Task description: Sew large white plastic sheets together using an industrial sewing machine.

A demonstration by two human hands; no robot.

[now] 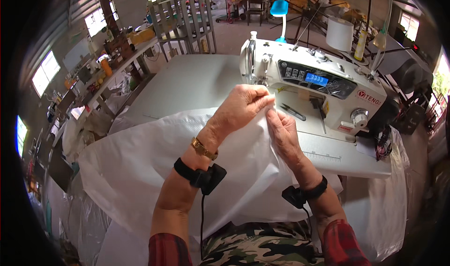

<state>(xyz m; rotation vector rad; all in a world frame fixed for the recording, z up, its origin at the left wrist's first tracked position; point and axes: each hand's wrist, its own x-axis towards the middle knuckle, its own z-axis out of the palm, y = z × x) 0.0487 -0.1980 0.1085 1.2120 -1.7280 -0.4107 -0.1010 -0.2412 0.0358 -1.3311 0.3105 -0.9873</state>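
A large sheet of white, slightly shiny woven plastic (173, 144) spreads over the table's front and down across my lap. My left hand (243, 104) pinches its upper edge, thumb against bent fingers. Close beside it, my right hand (283, 130) is closed on the same edge a little lower, and the fabric hangs in folds below both hands. Just behind my fingers stands a white sewing machine (323, 74) with a lit blue display; my left hand partly hides its needle area. Dark thread snips (293, 112) lie on the machine bed, right of my hands.
The pale sewing table (197, 78) extends to the left behind the sheet. A white thread cone (340, 33) and a yellow one (360, 46) stand behind the machine. A blue lamp (279, 8) rises at the back. Clear plastic sheeting (391, 195) hangs at the right edge.
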